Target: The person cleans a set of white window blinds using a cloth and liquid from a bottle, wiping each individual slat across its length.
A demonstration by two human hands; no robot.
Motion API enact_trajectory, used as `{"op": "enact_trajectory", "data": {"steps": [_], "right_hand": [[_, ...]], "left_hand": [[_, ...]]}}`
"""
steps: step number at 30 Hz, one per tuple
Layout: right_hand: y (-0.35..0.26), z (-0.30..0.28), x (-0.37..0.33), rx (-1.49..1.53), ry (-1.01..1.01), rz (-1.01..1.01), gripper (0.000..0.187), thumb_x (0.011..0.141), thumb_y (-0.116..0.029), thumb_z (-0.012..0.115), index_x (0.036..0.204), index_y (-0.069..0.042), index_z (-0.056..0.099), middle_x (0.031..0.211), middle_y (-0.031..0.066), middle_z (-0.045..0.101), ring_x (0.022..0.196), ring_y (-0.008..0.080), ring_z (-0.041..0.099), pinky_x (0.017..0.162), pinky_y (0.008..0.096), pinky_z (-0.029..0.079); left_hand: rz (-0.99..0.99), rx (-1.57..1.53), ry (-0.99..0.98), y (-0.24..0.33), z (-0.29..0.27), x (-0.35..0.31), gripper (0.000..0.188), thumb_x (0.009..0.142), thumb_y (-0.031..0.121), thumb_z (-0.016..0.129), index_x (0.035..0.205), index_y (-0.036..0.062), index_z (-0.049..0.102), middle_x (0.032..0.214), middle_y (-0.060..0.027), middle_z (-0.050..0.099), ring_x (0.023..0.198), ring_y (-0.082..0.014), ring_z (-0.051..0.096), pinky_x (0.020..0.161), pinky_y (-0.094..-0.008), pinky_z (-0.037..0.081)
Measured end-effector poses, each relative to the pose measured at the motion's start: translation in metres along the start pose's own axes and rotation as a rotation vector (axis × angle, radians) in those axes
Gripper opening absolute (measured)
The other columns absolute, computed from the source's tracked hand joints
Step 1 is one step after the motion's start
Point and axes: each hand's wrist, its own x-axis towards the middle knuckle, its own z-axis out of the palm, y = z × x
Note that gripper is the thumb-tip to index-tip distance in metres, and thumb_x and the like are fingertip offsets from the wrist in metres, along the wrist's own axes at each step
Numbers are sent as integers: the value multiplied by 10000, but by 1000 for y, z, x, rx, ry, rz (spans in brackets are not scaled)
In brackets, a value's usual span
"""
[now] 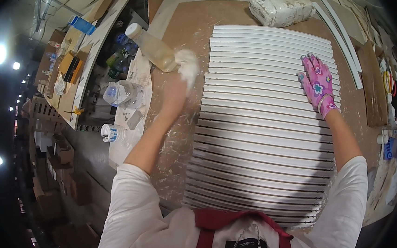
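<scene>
My left hand (177, 88) is bare and smeared by motion. At its fingers is a bunched white cloth (187, 66), also blurred, close beside a clear plastic bottle (153, 50) with a white cap and cloudy yellowish liquid. Many long white slats (265, 99) lie side by side in a row in front of me, with dark gaps between them. My right hand (317, 82), in a pink flowered glove, rests palm down near the right ends of the upper slats, its fingers stretched out and holding nothing.
A white-smeared block (282, 8) sits behind the slats. Curved white strips (342, 40) lie at the far right, near a brown wooden board (372, 84). To the left stand a clear plastic jug (119, 93) and a small white tub (113, 133). Brown board (174, 136) underlies the slats.
</scene>
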Motion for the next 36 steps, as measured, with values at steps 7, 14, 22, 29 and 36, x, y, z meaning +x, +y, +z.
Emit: {"op": "enact_trajectory", "data": {"steps": [7,14,22,29,36], "right_hand": [[-14,-16,-20,-67,49,-33,472,930,-309,553,1329,-61,511,1370,181,496,1282,365,434,1070,478,327],[-36,-45,-107,73,-92,-66,509,920,-278,566,1363,-46,465,1415,195,444,1328,389,381,1109,503,284],[-47,-43,-102,87,-111,-48,508,943,-307,525,1378,-57,450,1429,186,433,1356,361,354,1138,487,237],[-47,-40,-99,42,-57,-11,507,896,-307,555,1337,-66,493,1408,168,459,1331,346,396,1104,474,300],[-107,-21,-137,326,-7,-138,643,808,-393,606,1335,-47,479,1435,183,411,1350,356,368,1108,538,282]], "left_hand": [[971,69,270,142,62,-60,367,800,119,602,1165,79,603,1161,-131,603,1168,-326,508,937,-500,418],[759,160,533,3,51,-36,309,752,30,490,1019,-10,640,1110,-184,625,1025,-346,581,897,-480,464],[1001,-44,225,99,73,-145,435,796,102,554,1228,58,573,1253,-123,579,1195,-323,505,1007,-501,370],[280,-76,308,-48,32,-86,363,913,132,518,1212,-71,549,1271,-247,537,1171,-426,477,1017,-469,371],[965,187,-125,60,66,-177,581,816,165,529,1384,54,464,1463,-153,417,1332,-410,348,1097,-537,247]]}}
